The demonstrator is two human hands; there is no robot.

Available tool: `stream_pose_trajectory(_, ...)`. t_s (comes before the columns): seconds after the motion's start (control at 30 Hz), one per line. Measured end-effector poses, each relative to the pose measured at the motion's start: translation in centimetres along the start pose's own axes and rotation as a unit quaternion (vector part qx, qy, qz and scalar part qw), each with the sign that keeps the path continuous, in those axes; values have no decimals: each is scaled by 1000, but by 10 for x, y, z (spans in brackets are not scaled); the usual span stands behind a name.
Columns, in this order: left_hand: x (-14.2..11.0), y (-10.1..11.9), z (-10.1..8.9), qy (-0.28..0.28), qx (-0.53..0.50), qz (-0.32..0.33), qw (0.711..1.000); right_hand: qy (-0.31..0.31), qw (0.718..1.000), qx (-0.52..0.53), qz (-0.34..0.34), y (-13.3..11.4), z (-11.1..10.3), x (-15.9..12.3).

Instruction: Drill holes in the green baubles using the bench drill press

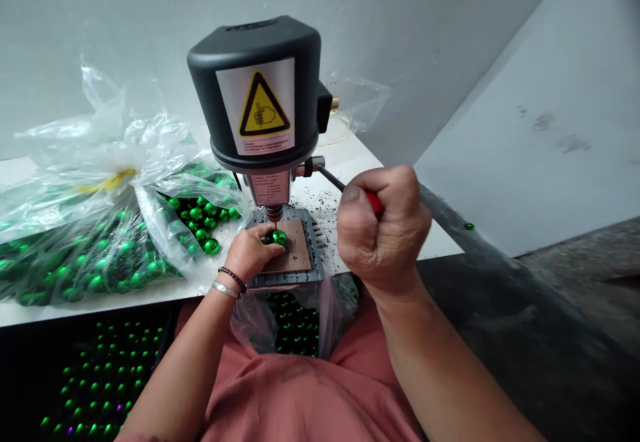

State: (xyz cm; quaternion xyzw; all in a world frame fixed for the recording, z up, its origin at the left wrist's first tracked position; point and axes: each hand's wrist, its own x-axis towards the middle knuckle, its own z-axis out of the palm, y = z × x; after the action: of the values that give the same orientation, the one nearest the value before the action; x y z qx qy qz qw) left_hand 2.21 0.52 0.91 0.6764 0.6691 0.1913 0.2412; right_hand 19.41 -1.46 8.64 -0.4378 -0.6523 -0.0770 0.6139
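Observation:
A small black bench drill (260,95) with a yellow warning label stands on a white table (440,245). My left hand (249,252) pinches a shiny green bead (279,237) on the drill's brown work plate (295,250), right under the drill bit. My right hand (383,229) is a closed fist round the red-tipped feed lever (373,201) at the drill's right side. Two bracelets sit on my left wrist.
A big clear plastic bag (100,222) full of green beads lies left of the drill. More green beads fill a bag (295,322) on my lap and a dark bin (95,379) at lower left. Drill dust speckles the table. A grey wall rises behind.

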Motion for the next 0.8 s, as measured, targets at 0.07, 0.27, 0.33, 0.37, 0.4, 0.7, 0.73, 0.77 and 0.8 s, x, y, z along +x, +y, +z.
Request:
stream_pose_trajectory(0.07,-1,-1,1,2,-6,6,1000,5,1000,7,-7,3,2,-5)
stream_pose_trajectory(0.27,-2,-3,2,10,-13,10,1000,32,999,10,-20,10,9,-18)
stream_pose_trajectory(0.33,-2,-4,3,10,-22,14,1000,39,999,15,-21,11,11,-21)
stream_pose_trajectory(0.37,-2,-5,3,8,-26,16,1000,43,999,20,-21,12,12,-23)
stream_pose_trajectory(0.4,-2,-5,3,7,-29,15,999,47,998,23,-22,13,13,-24)
stream_pose_trajectory(0.7,-3,-6,4,20,-29,-2,999,34,996,86,-18,26,24,-49)
stream_pose_trajectory(0.73,-2,-6,4,21,-30,-3,999,37,995,89,-16,26,24,-49)
stream_pose_trajectory(0.77,-2,-6,5,19,-32,-2,999,42,995,86,-14,24,24,-46)
stream_pose_trajectory(0.8,-2,-6,5,19,-34,0,999,51,996,75,-15,21,22,-39)
